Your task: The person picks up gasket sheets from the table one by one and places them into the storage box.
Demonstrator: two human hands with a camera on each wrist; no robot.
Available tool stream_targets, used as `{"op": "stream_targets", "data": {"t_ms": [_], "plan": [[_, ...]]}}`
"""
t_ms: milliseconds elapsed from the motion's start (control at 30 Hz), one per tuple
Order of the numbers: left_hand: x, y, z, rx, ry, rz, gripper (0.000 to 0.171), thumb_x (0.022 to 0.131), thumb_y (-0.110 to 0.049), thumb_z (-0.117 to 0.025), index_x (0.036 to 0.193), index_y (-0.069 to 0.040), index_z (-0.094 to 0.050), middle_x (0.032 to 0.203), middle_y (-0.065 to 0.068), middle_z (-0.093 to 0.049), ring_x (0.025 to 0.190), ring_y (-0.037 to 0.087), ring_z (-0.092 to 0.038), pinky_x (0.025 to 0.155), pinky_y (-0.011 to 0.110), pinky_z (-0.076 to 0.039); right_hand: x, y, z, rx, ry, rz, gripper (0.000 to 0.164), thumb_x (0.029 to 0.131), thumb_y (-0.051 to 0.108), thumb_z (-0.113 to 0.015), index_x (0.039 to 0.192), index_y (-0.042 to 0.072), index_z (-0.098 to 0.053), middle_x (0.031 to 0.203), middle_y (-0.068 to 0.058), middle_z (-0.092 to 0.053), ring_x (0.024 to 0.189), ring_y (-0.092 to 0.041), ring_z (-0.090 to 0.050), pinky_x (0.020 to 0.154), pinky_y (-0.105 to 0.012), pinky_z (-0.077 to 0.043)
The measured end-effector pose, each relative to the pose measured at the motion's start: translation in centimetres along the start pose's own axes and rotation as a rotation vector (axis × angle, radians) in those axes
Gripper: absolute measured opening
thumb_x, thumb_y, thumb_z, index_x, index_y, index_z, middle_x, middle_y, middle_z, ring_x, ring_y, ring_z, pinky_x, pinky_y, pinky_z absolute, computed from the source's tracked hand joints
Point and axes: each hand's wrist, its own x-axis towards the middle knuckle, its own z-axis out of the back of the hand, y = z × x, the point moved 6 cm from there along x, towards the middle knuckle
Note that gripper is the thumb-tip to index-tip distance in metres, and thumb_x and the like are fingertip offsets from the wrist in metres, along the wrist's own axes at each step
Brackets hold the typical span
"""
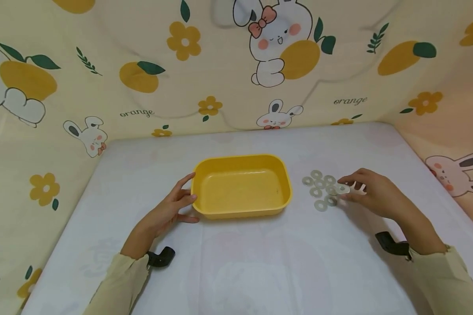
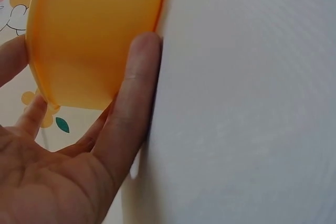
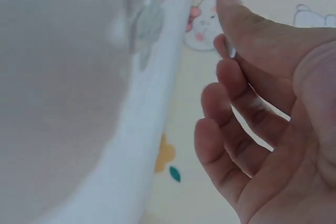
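Observation:
A yellow rectangular tray (image 1: pixel 240 213) stands on the white table in the head view. My left hand (image 1: pixel 166 210) rests against its left end, fingers at the rim and thumb low along the wall. The left wrist view shows that hand (image 2: pixel 68 166) with its thumb fairly straight beside the tray wall (image 2: pixel 94 40). To the tray's right lies a loose cluster of flat metal washers (image 1: pixel 316 192). At the cluster's right edge my right hand (image 1: pixel 372 192) pinches a washer (image 1: pixel 342 189) between thumb and fingertips. Only a thin edge of this washer (image 3: pixel 230 50) shows in the right wrist view.
The white table (image 1: pixel 236 267) meets a cream cloth backdrop (image 1: pixel 228 65) printed with rabbits and oranges at the back and both sides. Black camera mounts sit at the left wrist (image 1: pixel 161 257) and right wrist (image 1: pixel 392 244).

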Motion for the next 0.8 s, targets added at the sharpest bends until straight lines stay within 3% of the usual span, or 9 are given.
{"op": "stream_targets", "data": {"t_ms": [200, 367, 500, 800], "plan": [[0.4, 0.0, -0.1, -0.002, 0.002, -0.003, 0.07, 0.102, -0.031, -0.057, 0.155, -0.045, -0.015, 0.149, 0.021, -0.032, 0.123, 0.032, -0.053, 0.089, 0.049, -0.06, 0.8, 1.9, 1.2, 0.005, -0.082, 0.043, 0.038, 0.081, 0.022, -0.082, 0.117, 0.014, -0.073, 0.097, 0.001, -0.063, 0.084, -0.013, -0.053, 0.067, -0.025, -0.049], [-0.2, 0.3, 0.3, 0.006, -0.024, 0.022, 0.07, 0.101, -0.031, -0.058, 0.155, -0.047, -0.016, 0.148, 0.02, -0.034, 0.123, 0.032, -0.054, 0.089, 0.049, -0.06, 1.9, 3.9, 0.9, 0.055, -0.077, 0.049, 0.038, 0.082, 0.023, -0.082, 0.118, 0.015, -0.072, 0.1, 0.0, -0.064, 0.088, -0.015, -0.054, 0.071, -0.028, -0.05], [-0.3, 0.2, 0.4, 0.009, -0.019, 0.007, 0.07, 0.101, -0.032, -0.058, 0.155, -0.046, -0.015, 0.149, 0.02, -0.033, 0.123, 0.032, -0.054, 0.089, 0.049, -0.06, 2.8, 5.3, 1.0, 0.084, -0.099, 0.071, 0.036, 0.083, 0.023, -0.081, 0.117, 0.018, -0.072, 0.1, 0.002, -0.064, 0.087, -0.014, -0.053, 0.073, -0.031, -0.05], [-0.1, 0.3, 0.4, 0.014, -0.017, 0.01, 0.071, 0.101, -0.03, -0.058, 0.155, -0.047, -0.016, 0.15, 0.02, -0.033, 0.124, 0.031, -0.052, 0.09, 0.049, -0.06, 4.7, 8.3, 0.7, 0.139, -0.086, 0.086, 0.036, 0.084, 0.024, -0.081, 0.117, 0.017, -0.072, 0.1, 0.002, -0.063, 0.087, -0.016, -0.053, 0.073, -0.026, -0.048]]}}
